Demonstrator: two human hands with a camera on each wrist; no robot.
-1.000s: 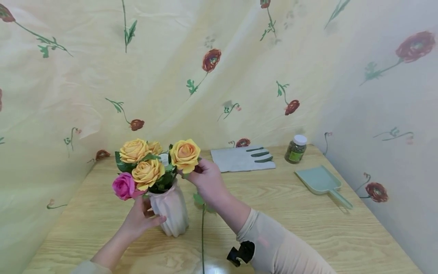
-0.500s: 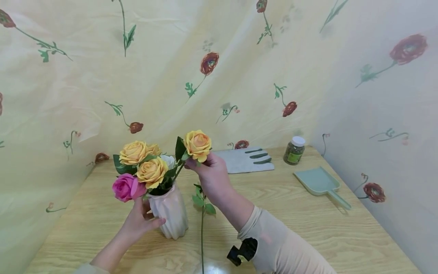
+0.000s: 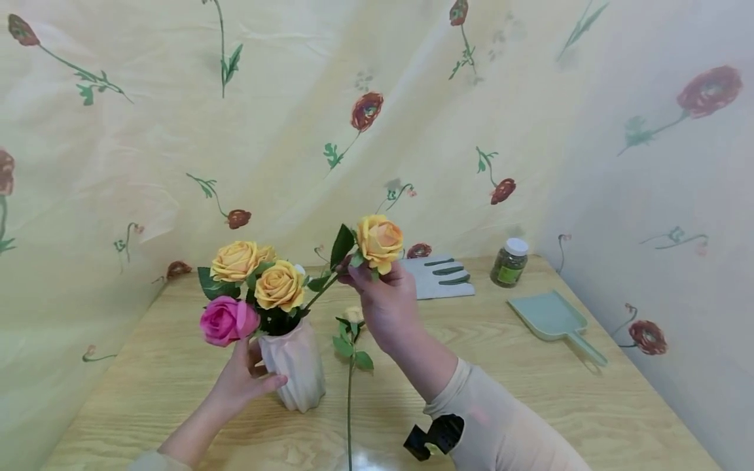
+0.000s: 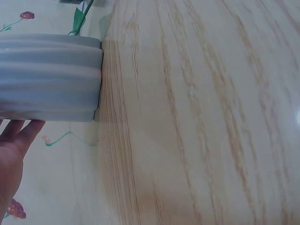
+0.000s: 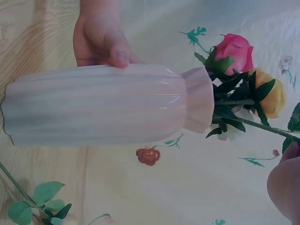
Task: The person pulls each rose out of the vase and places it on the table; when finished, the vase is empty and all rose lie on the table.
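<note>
Left hand (image 3: 243, 378) has its grip curled round the white fluted vase (image 3: 296, 369), thumb on the front. Right hand's (image 3: 390, 306) grip is pinched tight just under a yellow rose (image 3: 379, 242), stem slanting from the vase's mouth. Cream rose (image 3: 352, 357) lies right of the vase.

Pale, glossy fluted vase (image 3: 297, 369), standing, pink rose (image 3: 226, 320) and yellow roses (image 3: 279, 286) clustered above its mouth, outermost yellow bloom (image 3: 379, 242), fully open, leafy stem (image 3: 323, 292) slanting up rightward.
</note>
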